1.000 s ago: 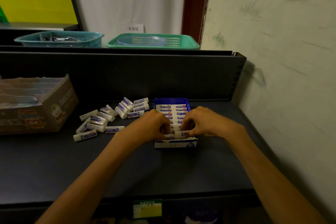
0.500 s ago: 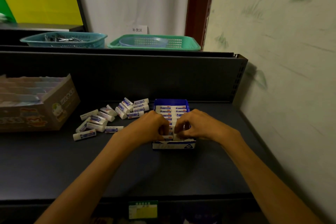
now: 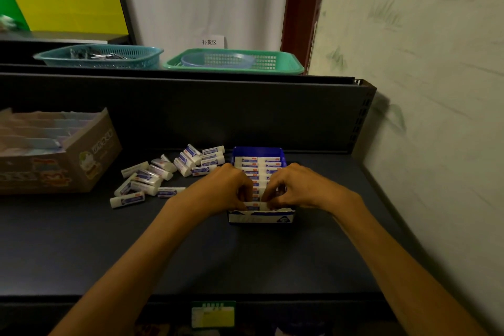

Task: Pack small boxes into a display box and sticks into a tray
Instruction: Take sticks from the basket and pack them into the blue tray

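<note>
A blue and white display box (image 3: 260, 217) stands on the dark shelf, with two rows of small white boxes (image 3: 248, 163) packed inside. My left hand (image 3: 222, 188) and my right hand (image 3: 297, 187) meet over its near end. Their curled fingers pinch a small white box (image 3: 255, 204) lying across the front of the rows. Several loose small boxes (image 3: 152, 177) lie scattered on the shelf to the left of the display box.
A brown cardboard carton (image 3: 54, 155) with flat packs stands at the far left. On the ledge above sit a teal basket (image 3: 101, 56) and a green basket (image 3: 234, 61). A wall (image 3: 436, 117) closes off the right side. A price label (image 3: 212, 314) hangs on the shelf's front edge.
Both hands stay over the near end of the display box; the fingers have shifted slightly on the small box at the front.
</note>
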A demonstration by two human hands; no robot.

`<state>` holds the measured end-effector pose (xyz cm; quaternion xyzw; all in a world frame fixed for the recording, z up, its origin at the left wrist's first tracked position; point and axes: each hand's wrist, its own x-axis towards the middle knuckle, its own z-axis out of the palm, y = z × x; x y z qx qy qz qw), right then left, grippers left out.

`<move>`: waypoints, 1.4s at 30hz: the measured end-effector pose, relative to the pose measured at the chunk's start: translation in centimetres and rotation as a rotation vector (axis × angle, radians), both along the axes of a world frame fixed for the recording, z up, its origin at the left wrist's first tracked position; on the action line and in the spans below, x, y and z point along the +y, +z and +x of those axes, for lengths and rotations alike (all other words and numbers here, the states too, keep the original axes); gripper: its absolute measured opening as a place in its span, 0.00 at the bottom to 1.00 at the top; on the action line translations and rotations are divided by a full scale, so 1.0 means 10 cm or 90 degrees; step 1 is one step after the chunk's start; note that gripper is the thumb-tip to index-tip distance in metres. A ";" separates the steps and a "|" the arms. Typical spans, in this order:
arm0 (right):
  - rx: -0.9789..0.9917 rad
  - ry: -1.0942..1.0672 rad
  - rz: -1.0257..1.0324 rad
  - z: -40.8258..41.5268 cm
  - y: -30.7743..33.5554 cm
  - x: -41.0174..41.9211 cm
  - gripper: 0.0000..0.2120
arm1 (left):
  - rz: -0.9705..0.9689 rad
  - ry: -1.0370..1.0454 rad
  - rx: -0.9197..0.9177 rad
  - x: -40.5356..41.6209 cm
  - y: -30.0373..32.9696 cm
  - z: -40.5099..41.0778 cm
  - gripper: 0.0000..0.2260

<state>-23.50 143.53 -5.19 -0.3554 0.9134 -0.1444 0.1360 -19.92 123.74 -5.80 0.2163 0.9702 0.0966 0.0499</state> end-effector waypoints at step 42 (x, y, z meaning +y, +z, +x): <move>0.171 0.027 -0.063 -0.11 0.20 -1.10 0.15 | -0.056 0.284 0.106 -1.39 0.21 0.28 0.18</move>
